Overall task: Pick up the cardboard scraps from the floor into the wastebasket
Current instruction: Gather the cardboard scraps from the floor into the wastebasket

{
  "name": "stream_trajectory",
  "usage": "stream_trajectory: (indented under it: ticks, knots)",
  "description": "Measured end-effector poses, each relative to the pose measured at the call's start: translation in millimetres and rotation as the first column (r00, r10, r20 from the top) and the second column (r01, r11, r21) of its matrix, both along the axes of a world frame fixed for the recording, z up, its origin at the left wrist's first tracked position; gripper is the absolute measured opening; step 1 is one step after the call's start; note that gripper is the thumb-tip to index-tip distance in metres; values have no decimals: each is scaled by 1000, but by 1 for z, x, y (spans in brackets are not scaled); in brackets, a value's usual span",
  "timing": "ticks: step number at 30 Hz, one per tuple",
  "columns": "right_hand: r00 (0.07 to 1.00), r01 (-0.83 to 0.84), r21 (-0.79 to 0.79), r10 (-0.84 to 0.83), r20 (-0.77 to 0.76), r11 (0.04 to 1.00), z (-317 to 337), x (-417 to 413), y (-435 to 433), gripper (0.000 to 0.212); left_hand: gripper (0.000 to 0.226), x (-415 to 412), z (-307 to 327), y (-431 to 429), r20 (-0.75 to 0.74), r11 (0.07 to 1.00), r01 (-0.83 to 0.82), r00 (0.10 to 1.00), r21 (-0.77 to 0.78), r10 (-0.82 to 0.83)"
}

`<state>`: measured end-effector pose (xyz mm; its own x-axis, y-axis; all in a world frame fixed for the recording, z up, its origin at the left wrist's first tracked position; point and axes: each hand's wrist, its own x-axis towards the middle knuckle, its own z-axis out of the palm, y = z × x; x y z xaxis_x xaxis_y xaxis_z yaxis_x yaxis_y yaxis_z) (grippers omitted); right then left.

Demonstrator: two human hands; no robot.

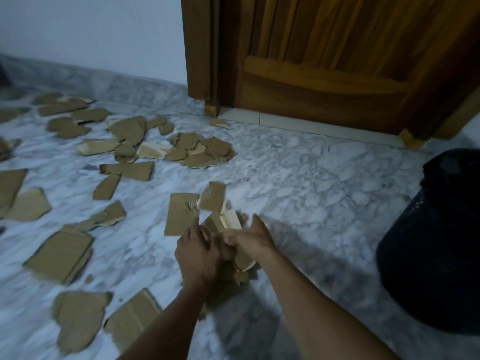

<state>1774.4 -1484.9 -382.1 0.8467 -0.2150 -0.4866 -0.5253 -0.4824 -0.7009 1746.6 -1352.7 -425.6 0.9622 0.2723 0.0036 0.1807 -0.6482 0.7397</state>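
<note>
Your left hand (198, 252) and right hand (253, 240) both grip a bundle of cardboard scraps (207, 211), fingers closed around it from either side, just above the marble floor (298, 183). More loose scraps (127, 131) litter the floor to your left. The black wastebasket (436, 242) stands well to your right, near the wooden door (324, 61).

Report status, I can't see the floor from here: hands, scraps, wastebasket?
Both hands, left hand and right hand, shut on scrap bundle. Wastebasket right, path clear. Many scraps left.
</note>
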Motion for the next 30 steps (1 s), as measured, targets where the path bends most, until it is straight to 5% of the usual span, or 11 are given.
stream_trajectory:
  ticks: [3, 7, 13, 18, 23, 28, 30]
  knots:
    - [997, -47, -53, 44, -56, 997, 3, -17, 13, 58, 77, -8, 11, 7, -60, 996, -88, 994, -27, 87]
    - [983, -181, -336, 165, -75, 924, 7, -27, 32, 53, 83, -30, 32, 25, -147, 981, -131, 977, 145, 152]
    - [825, -564, -382, 522, -217, 732, 21, 7, 28, 126, 157, -105, 13, 66, -573, 900, 331, 811, 284, -118]
    - [714, -694, -343, 664, -220, 633, 19, 27, 37, 123, 149, -110, -3, 63, -405, 899, 245, 911, 363, -84]
    - [853, -519, -130, 522, -17, 845, 3, 1, 39, 109, 108, -115, -11, 71, -232, 846, 268, 957, 460, -177]
    - [942, -302, 124, 276, 191, 945, -16, -48, 32, 75, 111, -115, 6, 75, -187, 957, 211, 967, 199, -174]
    - [960, -181, 199, 129, 250, 963, -20, -66, 25, 69, 96, -111, 26, 72, -163, 974, 186, 965, -129, -206]
